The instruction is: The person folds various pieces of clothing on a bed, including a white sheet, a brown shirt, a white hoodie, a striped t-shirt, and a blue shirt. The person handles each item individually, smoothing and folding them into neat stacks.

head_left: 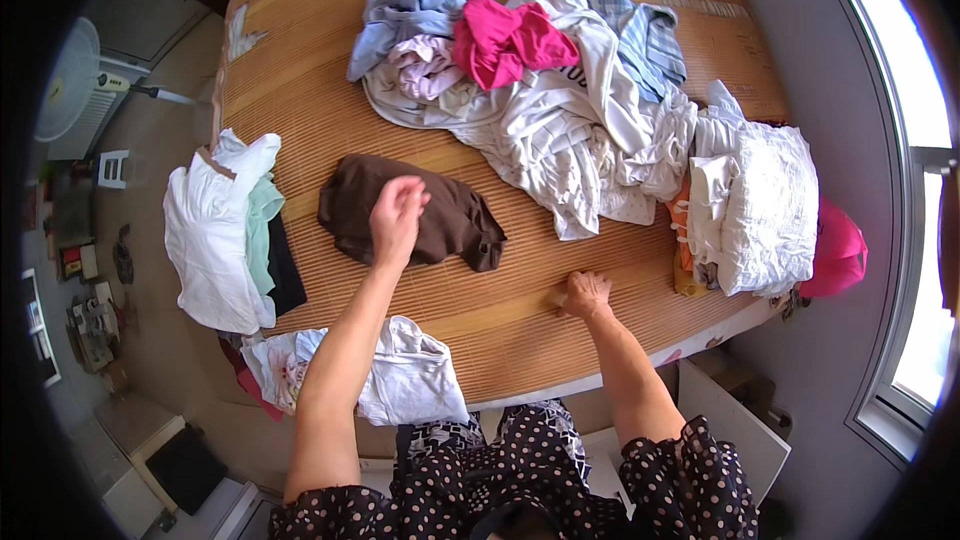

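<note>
Mid-frame, the left hand (398,220) hovers over the brown garment (420,215), fingers loosely curled and blurred, so I cannot tell if it pinches cloth. The right hand (585,293) presses flat on the straw mat (500,320), lower centre. The heaped laundry pile (540,90) at the top hides its lower layers.

Beyond the big tangled laundry heap (560,110) on my bamboo mat (330,70), a pink garment (508,40) sits on top of it, folded white linens (765,205) lie to its right, and a white fan (70,80) stands far left of it.
</note>
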Demonstrator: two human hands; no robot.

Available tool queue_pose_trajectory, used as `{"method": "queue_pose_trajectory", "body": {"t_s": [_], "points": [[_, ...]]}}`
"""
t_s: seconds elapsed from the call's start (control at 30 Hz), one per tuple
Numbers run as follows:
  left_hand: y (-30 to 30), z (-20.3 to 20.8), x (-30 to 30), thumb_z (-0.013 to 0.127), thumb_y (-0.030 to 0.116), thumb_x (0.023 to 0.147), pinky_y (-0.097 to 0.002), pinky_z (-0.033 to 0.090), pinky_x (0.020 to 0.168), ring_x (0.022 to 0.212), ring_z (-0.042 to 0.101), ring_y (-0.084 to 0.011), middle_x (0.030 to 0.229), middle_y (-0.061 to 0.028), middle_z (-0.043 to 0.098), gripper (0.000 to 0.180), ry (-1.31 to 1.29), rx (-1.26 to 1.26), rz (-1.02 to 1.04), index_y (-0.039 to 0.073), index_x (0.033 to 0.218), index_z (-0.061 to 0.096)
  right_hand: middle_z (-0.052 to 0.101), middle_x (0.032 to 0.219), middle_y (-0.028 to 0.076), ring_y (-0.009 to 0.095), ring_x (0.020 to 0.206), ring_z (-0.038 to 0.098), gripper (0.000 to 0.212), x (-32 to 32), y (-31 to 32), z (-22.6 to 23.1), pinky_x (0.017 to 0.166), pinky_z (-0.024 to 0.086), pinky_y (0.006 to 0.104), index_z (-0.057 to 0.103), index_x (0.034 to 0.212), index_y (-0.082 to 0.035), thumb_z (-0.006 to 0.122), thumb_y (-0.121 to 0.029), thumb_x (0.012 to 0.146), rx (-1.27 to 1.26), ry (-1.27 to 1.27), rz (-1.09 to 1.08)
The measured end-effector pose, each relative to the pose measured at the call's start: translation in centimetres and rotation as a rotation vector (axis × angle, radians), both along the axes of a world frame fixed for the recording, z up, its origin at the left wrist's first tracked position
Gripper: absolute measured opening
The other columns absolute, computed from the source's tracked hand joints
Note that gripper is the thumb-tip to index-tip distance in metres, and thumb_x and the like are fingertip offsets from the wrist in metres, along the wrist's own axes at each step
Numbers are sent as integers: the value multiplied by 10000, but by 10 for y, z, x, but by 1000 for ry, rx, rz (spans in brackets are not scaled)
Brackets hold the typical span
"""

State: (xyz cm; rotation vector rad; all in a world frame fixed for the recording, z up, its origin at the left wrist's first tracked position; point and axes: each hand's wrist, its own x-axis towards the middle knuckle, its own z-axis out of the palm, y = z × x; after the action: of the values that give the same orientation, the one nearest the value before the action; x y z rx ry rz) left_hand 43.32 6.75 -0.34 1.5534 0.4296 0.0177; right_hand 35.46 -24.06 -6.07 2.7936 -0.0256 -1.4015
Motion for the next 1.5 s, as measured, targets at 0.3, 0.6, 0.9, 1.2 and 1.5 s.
{"method": "queue_pose_trajectory", "body": {"t_s": [0.3, 0.6, 0.9, 1.2, 1.5], "points": [[-125, -43, 91, 663, 110, 661, -369, 300, 951, 1126, 350, -315, 1168, -180, 393, 610, -247, 672, -219, 54, 1199, 381, 559, 1008, 119, 291, 988, 492, 437, 3, -4, -7, 809, 366, 393, 602, 961, -89, 695, -296, 587, 33, 10, -23], [-149, -12, 131, 568, 60, 651, -373, 395, 768, 899, 481, -263, 926, -87, 489, 272, -406, 1089, -194, 71, 923, 566, 568, 967, 113, 281, 967, 489, 362, 10, -4, 10, 783, 354, 382, 622, 902, -93, 675, -258, 584, 11, 34, -66], [-239, -42, 192, 646, 185, 662, -330, 417, 772, 846, 514, -242, 991, -164, 520, 388, 36, 427, -143, 17, 983, 509, 580, 959, 92, 255, 952, 505, 304, 13, -4, 9, 785, 342, 368, 630, 897, -120, 643, -257, 626, 28, 15, -36], [-162, 85, 72, 426, 106, 817, -269, 365, 721, 793, 461, -110, 916, -26, 521, 333, 2, -742, -388, -12, 1126, 459, 583, 962, 103, 272, 972, 507, 460, 5, -11, -2, 772, 377, 399, 623, 907, -119, 754, -302, 507, 43, 73, -16], [9, 125, -254, 444, 12, 692, -284, 437, 793, 861, 572, -170, 939, -104, 611, 323, 696, -534, -536, -48, 982, 572, 530, 1098, 94, 269, 1031, 493, 495, -26, -30, -43, 834, 379, 434, 535, 1072, -156, 659, -340, 628, 114, -270, 64]]}}
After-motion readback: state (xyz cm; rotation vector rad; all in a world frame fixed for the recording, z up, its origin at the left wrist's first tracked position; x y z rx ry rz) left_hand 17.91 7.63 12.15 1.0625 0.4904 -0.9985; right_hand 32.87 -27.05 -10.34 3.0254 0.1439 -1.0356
